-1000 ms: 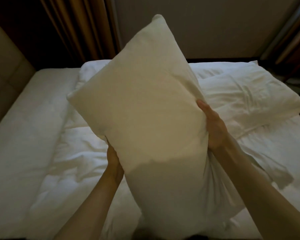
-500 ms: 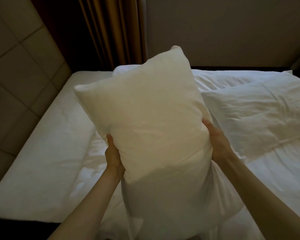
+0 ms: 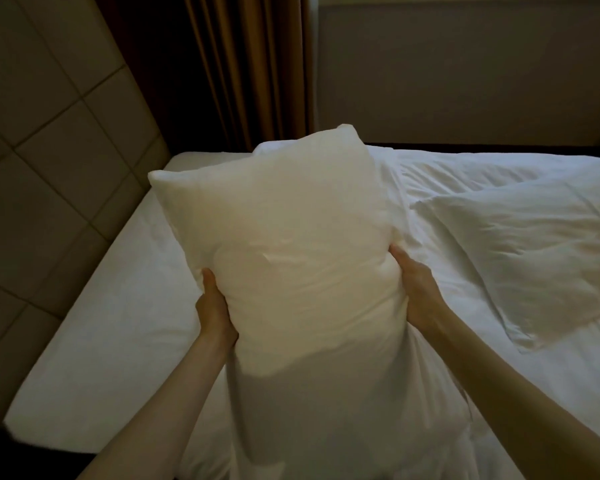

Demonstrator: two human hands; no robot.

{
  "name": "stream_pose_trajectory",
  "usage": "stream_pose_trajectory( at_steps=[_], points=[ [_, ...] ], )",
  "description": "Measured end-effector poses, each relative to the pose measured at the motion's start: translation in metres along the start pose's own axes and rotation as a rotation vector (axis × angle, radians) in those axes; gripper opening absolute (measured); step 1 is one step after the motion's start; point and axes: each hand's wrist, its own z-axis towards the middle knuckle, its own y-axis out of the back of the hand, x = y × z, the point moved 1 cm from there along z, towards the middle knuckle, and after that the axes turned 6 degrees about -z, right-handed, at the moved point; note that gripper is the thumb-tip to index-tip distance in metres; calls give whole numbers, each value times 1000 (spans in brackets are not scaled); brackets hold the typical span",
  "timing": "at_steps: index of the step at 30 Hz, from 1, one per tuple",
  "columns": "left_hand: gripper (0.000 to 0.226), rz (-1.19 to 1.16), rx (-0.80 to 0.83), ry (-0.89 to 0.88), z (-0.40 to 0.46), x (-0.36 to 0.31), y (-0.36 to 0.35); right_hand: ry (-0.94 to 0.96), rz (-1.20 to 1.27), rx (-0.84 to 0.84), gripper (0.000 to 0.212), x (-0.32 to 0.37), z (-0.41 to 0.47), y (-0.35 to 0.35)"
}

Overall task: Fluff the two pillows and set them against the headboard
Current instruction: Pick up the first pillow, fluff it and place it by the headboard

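I hold a plump white pillow (image 3: 284, 258) upright in front of me, above the bed. My left hand (image 3: 215, 306) grips its left edge and my right hand (image 3: 416, 289) grips its right edge, both pressing inward at mid-height. Its lower part hangs between my forearms. A second white pillow (image 3: 527, 258) lies flat and creased on the bed to the right. The padded, tiled headboard (image 3: 49, 161) stands along the left side of the view.
The white mattress sheet (image 3: 118, 323) is bare on the left near the headboard. A rumpled white duvet (image 3: 465, 174) covers the right side. Brown curtains (image 3: 243, 64) and a grey wall panel (image 3: 465, 71) stand behind the bed.
The pillow has come down and a little to the left while my hands keep their grip. My view has turned left, showing more of the headboard.
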Motion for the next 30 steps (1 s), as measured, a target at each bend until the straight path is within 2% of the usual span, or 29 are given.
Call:
stream_pose_trajectory(
  at_steps=[6, 11, 17, 20, 23, 25, 29, 30],
  points=[
    [62, 12, 108, 40, 73, -50, 54, 25, -28, -128, 25, -13, -5, -102],
    [44, 39, 166, 45, 136, -107, 110, 1, -6, -195, 31, -24, -20, -198],
    [44, 85, 141, 22, 180, -143, 143, -31, -51, -205, 43, -36, -26, -260],
    [44, 86, 123, 11, 194, -153, 152, -36, -83, -216, 68, -36, -25, -280],
    [43, 74, 116, 4, 204, -157, 155, -24, -118, -191, 74, -34, -21, -292],
    [42, 47, 111, 9, 207, -159, 155, -21, -127, -195, 72, -32, -15, -294],
    [38, 20, 80, -35, 209, -163, 148, -28, -143, -161, 51, -25, -4, -294],
    [39, 17, 73, -46, 208, -164, 144, -31, -142, -154, 54, -22, 0, -292]
  ],
)
